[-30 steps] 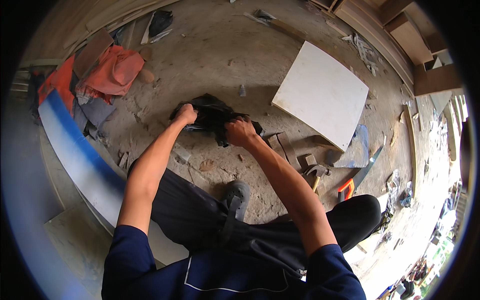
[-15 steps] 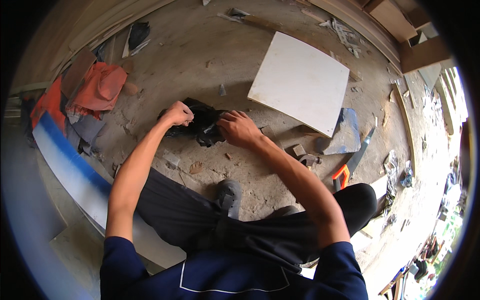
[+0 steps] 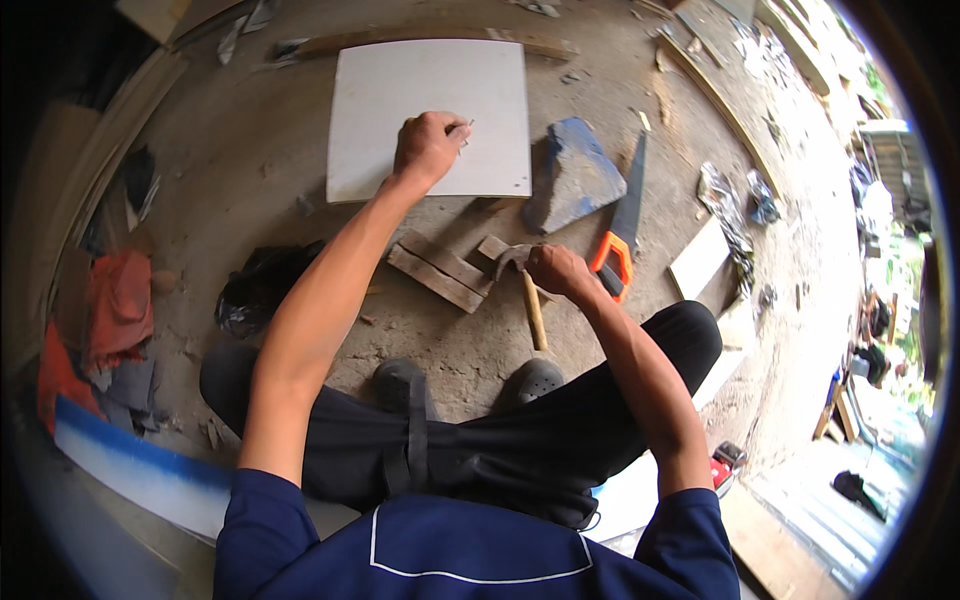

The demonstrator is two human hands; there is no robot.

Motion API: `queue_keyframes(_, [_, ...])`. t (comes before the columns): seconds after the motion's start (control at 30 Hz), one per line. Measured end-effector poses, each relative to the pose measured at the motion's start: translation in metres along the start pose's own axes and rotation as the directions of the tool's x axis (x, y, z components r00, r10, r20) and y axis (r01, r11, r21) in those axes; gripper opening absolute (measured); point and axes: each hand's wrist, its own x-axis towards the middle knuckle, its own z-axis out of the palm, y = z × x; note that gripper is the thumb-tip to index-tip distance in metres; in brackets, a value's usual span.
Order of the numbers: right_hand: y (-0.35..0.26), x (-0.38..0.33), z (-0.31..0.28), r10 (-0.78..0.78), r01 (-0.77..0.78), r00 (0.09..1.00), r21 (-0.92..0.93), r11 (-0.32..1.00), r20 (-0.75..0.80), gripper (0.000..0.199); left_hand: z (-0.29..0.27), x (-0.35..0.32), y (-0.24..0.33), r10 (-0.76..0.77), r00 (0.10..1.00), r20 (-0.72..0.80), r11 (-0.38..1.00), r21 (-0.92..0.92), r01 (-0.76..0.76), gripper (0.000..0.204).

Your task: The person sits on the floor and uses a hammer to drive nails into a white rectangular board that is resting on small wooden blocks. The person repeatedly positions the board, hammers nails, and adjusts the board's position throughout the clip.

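My left hand is closed above the white board, with thin nails sticking out between its fingertips. The board's near edge is raised off the floor. My right hand is closed around the head end of a claw hammer, whose wooden handle points down towards my feet. Beside the hammer, short wood pieces lie on the ground. A black plastic bag rests to the left, partly hidden behind my left forearm.
A handsaw with an orange handle lies right of a blue-grey stone block. Red cloth is heaped at the left. A long wood strip and crumpled clear plastic lie further right. Another plank runs behind the board.
Both hands have left the black plastic bag. My left hand now holds nails over the board, and my right hand has taken hold of the hammer. The view has turned right.
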Motion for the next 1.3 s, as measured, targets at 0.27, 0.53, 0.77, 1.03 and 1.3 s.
queue_keyframes(0.27, [0.04,-0.011,0.05,0.25,-0.254,0.967,0.203,0.946,0.044,0.039,0.011,0.021,-0.014,-0.14,0.984,0.114,0.935,-0.313,0.169,0.028])
queue_keyframes(0.53, [0.025,-0.022,0.053,0.435,-0.37,0.891,0.346,0.862,-0.131,0.041,-0.001,0.017,-0.004,-0.083,0.996,0.041,0.986,-0.139,0.088,0.029])
queue_keyframes(0.77, [-0.015,-0.018,0.028,0.267,0.154,0.596,0.434,0.888,-0.757,0.024,0.01,-0.007,0.01,0.029,0.993,-0.115,0.977,-0.205,-0.052,0.026])
queue_keyframes(1.03, [-0.099,0.028,-0.046,-0.05,0.344,0.445,0.12,0.931,-0.894,0.02,0.034,-0.018,-0.01,-0.129,0.976,-0.177,0.868,-0.496,0.025,0.023])
queue_keyframes(1.3, [-0.1,0.046,-0.053,-0.202,0.256,0.438,-0.094,0.962,-0.876,0.008,0.018,-0.002,-0.016,-0.132,0.989,-0.064,0.774,-0.63,0.063,0.026])
